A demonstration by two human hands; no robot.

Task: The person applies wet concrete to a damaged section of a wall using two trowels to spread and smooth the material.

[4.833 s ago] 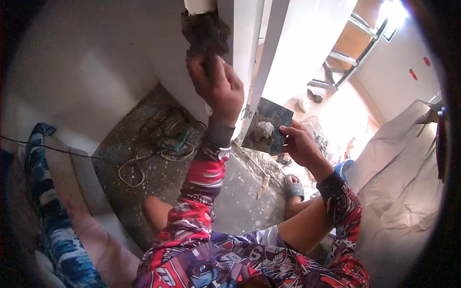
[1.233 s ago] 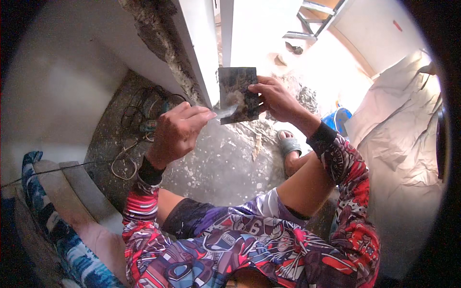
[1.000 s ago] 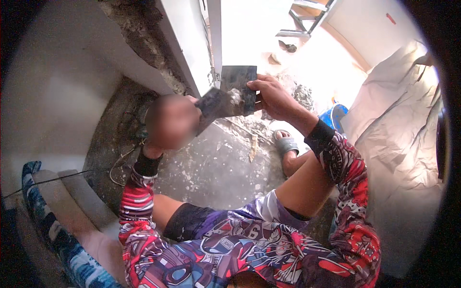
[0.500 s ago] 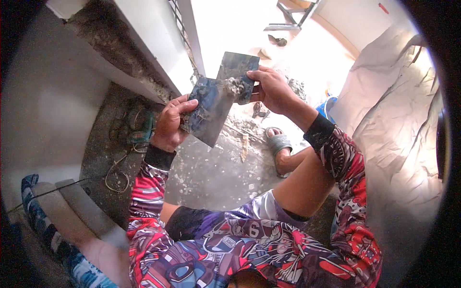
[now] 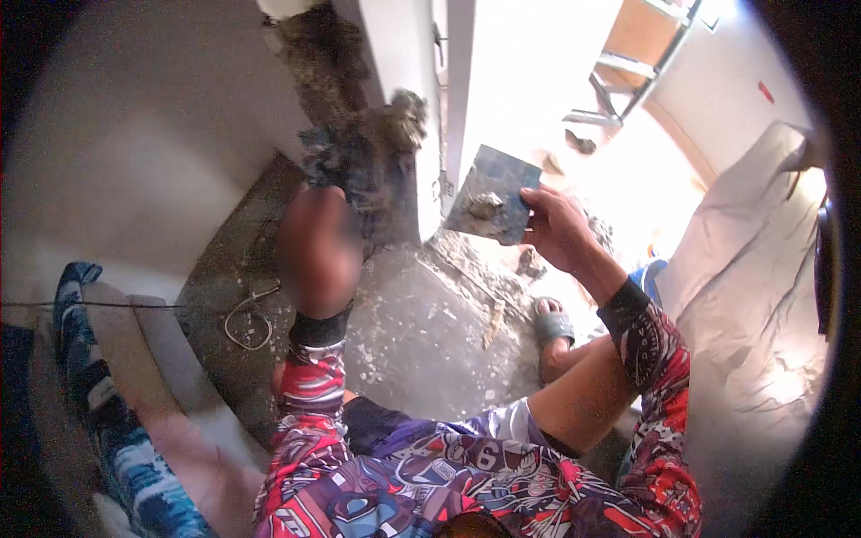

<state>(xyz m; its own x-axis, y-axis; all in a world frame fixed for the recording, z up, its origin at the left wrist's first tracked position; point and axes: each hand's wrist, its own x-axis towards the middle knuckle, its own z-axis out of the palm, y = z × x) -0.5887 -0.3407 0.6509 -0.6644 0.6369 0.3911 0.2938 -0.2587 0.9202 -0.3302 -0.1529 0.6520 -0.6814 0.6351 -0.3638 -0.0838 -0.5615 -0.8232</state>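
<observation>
My left hand [image 5: 320, 247] is blurred, at the end of a stretched-out arm by the lower end of the white frame. A dark flat plate [image 5: 345, 170] smeared with wet grey mortar shows just past it, apparently in its grip. A lump of mortar [image 5: 405, 118] is beside the plate, against the frame's edge. My right hand [image 5: 560, 229] pinches a second dark square plate [image 5: 502, 184] by its right edge, thumb on top. A small mortar heap [image 5: 484, 206] lies on that plate.
The white frame [image 5: 408, 72] rises ahead, with a rough mortar strip [image 5: 318, 63] on its left. Rubble [image 5: 475, 269] and a looped cord [image 5: 247, 327] lie on the spotted floor [image 5: 404, 332]. A ladder [image 5: 619, 90] stands far right, near a draped beige sheet [image 5: 744, 269].
The two plates have parted. My left hand has moved forward to the frame with its plate, while my right holds the other plate lower and farther right. The view has shifted left.
</observation>
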